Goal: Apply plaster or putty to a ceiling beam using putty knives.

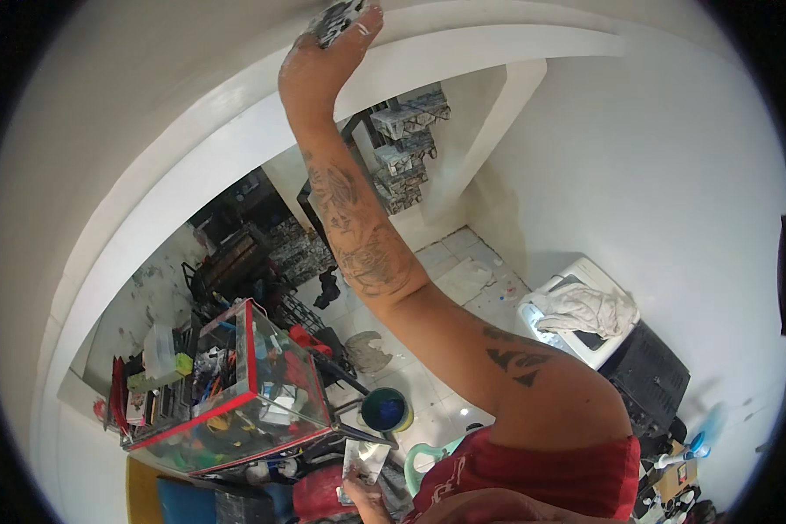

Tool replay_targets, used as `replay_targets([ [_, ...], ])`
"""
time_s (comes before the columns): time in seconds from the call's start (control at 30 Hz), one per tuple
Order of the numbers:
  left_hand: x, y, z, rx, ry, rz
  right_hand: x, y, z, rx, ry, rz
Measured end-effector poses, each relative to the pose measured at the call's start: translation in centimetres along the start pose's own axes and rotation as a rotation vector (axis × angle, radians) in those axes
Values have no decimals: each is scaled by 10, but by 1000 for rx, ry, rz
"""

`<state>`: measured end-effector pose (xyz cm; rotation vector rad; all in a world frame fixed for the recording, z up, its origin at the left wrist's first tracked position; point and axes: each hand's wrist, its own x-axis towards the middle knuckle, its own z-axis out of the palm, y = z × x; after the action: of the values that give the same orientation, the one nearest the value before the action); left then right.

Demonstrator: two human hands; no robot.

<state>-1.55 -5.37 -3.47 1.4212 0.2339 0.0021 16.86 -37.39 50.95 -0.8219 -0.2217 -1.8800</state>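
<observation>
My right hand (323, 65) is raised overhead at the top of the view, at the end of my long stretched arm. Its fingers are closed on a dark, white-smeared tool (334, 21), cut off by the top edge; its exact kind is unclear. The tool is close to the pale upper wall or ceiling (192, 52), though contact cannot be made out. Low in the middle, my left hand (368, 499) grips a flat, rectangular metal putty blade (365, 460) with a pale smear on its face.
A red-edged glass case (253, 410) full of odds and ends stands left. Beside it is a dark bucket (385, 410). A green plastic chair (417, 467) is close to me. Rightward stand a white washing machine (576, 310) with a cloth and a black box (648, 375).
</observation>
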Motion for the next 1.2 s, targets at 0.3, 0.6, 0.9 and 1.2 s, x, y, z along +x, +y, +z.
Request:
replay_targets([
  [0.3, -7, 48, 36, -590, 32, -257, -83, -41, -8, 209, -353, -239],
  [0.6, 21, 136, 27, -489, 78, 83, -254, -27, -197, 739, -772, 1443],
  [0.9, 46, 129, 30, -698, 198, 92, -339, -53, -274, 270, -1609, 801],
  [1.2, 32, 112, 8, -725, 238, 165, -383, -31, -329, -80, -2312, 631],
])
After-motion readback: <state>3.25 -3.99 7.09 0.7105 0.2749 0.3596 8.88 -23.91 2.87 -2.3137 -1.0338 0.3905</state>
